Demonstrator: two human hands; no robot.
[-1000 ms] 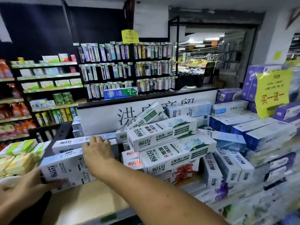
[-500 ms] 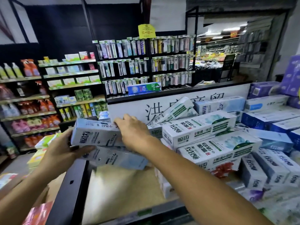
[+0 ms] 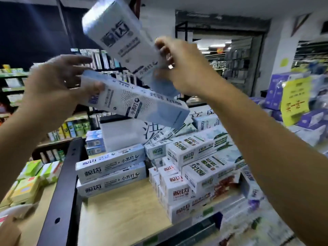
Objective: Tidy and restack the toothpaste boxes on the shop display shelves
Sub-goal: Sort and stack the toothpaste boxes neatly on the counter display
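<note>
Up above the shelf (image 3: 124, 206), my left hand (image 3: 53, 89) clamps one toothpaste box (image 3: 134, 103) flat; my right hand (image 3: 179, 68) pinches another box (image 3: 120, 36) upended, kept apart for restacking.

Held boxes (image 3: 136, 103): white fading to pale blue, dark print. Stacked boxes (image 3: 198, 153): white with green leaf graphics. Shelf (image 3: 124, 213): light wood, black frame (image 3: 60, 197). Sign (image 3: 295, 100): yellow, red characters.

Dim shop, bright doorway beyond — motion blur, warped edges.
</note>
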